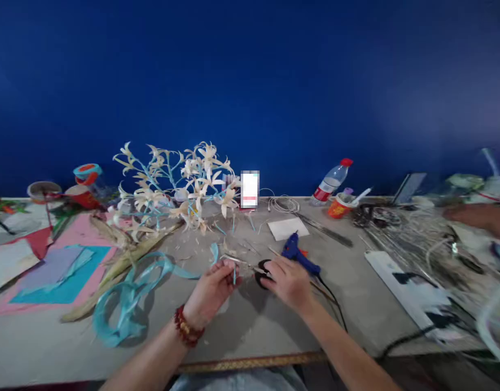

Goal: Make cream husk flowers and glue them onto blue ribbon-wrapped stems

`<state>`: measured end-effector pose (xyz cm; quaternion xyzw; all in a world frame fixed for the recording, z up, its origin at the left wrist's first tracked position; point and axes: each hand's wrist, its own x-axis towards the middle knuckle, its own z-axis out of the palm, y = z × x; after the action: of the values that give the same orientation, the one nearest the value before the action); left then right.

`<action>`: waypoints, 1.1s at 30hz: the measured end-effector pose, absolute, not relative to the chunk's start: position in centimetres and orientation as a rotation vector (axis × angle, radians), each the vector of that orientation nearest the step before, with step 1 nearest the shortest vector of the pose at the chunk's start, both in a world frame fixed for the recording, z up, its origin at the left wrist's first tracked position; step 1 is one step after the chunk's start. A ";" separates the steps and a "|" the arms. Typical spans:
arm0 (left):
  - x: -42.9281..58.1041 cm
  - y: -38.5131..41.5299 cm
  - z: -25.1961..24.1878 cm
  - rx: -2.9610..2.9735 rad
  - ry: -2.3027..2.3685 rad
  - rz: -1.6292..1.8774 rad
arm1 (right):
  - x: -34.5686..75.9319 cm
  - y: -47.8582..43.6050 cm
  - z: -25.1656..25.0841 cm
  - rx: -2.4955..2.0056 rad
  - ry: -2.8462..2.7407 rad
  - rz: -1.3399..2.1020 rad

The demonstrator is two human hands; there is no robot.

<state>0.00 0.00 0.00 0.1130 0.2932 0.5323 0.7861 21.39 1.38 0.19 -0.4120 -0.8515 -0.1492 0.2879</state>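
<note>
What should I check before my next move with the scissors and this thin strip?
1. Left hand pinches the thin strip: ok.
2. Right hand grips the black-handled scissors: ok.
3. Scissor blades open or shut: cannot tell.
4. Blue glue gun clear of the right hand: not ok, it lies just behind it.
5. Light-blue ribbon coil apart from both hands: ok.
</note>
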 end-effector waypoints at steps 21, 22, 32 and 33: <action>-1.0 1.4 -0.6 0.284 0.789 1.296 | 25.2 -1.4 -0.1 -1.116 -2.322 0.018; -1.0 1.4 -0.5 0.304 0.789 1.318 | 25.4 -1.6 -0.4 -1.240 -2.336 0.070; -0.8 1.1 -0.1 0.428 0.804 1.361 | 23.4 -2.5 -0.2 -1.718 -2.456 0.326; -0.8 1.0 -0.1 0.442 0.801 1.352 | 23.3 -2.3 0.1 -1.735 -2.444 0.400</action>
<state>-0.76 1.04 -0.09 0.1974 0.3575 0.6036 0.6848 23.29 -2.29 0.07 -0.5729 -0.8068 0.1320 0.0590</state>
